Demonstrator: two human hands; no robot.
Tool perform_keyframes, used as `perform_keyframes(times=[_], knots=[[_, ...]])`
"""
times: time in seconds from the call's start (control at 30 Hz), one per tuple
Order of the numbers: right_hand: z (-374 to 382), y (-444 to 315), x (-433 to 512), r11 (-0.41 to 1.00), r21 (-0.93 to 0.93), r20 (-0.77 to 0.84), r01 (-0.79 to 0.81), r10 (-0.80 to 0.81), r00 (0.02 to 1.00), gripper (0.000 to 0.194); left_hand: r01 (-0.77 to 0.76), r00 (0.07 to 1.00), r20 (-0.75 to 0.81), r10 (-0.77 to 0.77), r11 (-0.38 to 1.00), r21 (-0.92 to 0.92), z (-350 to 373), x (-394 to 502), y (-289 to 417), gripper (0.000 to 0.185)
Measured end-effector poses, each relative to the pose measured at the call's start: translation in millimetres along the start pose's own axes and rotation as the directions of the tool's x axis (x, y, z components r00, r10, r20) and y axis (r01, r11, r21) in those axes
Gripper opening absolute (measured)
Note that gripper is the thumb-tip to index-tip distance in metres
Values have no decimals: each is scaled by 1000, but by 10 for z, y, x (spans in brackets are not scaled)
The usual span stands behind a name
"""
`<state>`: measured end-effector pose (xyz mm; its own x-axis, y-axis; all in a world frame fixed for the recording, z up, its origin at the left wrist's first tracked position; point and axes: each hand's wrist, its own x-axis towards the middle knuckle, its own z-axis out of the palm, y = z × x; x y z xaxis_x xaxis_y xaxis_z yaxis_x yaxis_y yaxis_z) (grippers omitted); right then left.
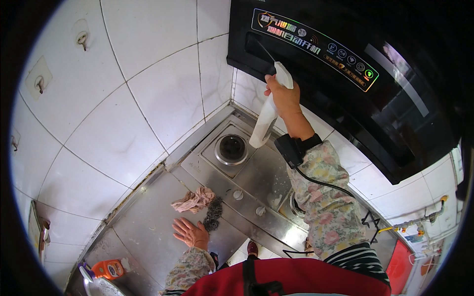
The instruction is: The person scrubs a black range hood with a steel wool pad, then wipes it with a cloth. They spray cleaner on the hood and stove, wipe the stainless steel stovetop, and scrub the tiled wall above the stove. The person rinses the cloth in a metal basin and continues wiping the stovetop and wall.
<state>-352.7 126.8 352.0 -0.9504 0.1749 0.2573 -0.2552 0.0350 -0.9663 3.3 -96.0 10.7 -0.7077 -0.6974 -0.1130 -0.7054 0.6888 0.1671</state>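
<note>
My right hand (284,97) grips a white spray bottle (264,120) around its neck, just below the nozzle. The nozzle faces the front panel of a black range hood (237,46), and a thin line like a liquid jet runs from it to the panel. My left hand (190,233) rests palm down on the stainless steel counter (144,225), fingers spread, holding nothing. Just above it lie a crumpled pink cloth (195,199) and a dark steel wool scourer (213,214), side by side.
A stainless steel gas stove (251,177) bears a left burner (232,149), two knobs and a second burner (296,204) partly behind my right sleeve. An orange spray bottle (108,269) is at the lower left. Hooks (82,39) hang on the tiled wall. A gas pipe (414,222) runs at right.
</note>
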Motion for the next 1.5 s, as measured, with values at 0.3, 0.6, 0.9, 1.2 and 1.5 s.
perform_keyframes(times=[0.3,0.6,0.9,1.2,1.5], knots=[[-18,130,18,992,103,-57,67,-61,996,21,-3,1000,1,3,1000,-14,20,4,-10,81],[-29,150,-23,990,132,-73,45,-36,997,20,-3,1000,18,4,1000,-23,0,9,-9,82],[-47,118,-40,990,133,-47,45,-39,998,18,5,1000,10,-5,1000,-31,-12,11,5,81],[57,31,-157,979,121,-3,166,-167,986,20,10,1000,21,-9,999,-53,-26,13,6,82],[180,-24,-143,990,56,-27,126,-125,992,24,-1,1000,24,3,998,-55,-41,13,-2,83]])
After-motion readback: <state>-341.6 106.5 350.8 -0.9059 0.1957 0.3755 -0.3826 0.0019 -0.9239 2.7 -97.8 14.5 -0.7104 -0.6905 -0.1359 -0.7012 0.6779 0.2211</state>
